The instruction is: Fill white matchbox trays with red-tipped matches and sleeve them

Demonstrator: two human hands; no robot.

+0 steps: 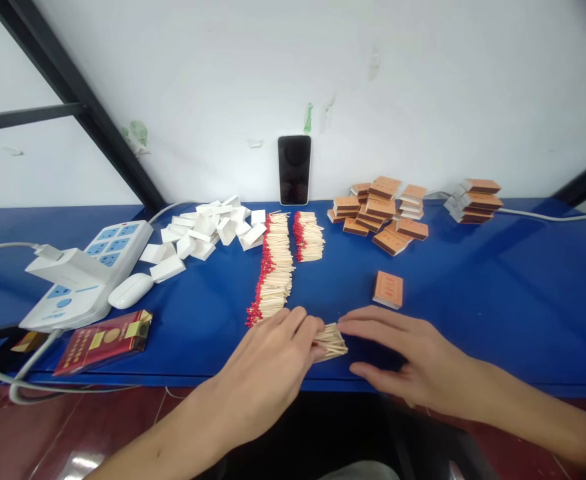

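My left hand (283, 350) is closed around a bundle of matches (331, 341) near the table's front edge, hiding their heads. The bare ends of the sticks point to the right. My right hand (407, 353) is open beside those ends, thumb and fingers apart. Just beyond it lies an orange matchbox (388, 290). A long row of red-headed matches (276, 267) runs away from my left hand, and a shorter row (311, 237) lies to its right.
White matchbox trays (207, 230) are heaped at the back left. Orange matchboxes (380, 207) pile at the back right, with another stack (475, 200) farther right. A phone (295, 170) leans on the wall. A power strip (90, 273), white case (131, 291) and red pack (103, 341) lie left.
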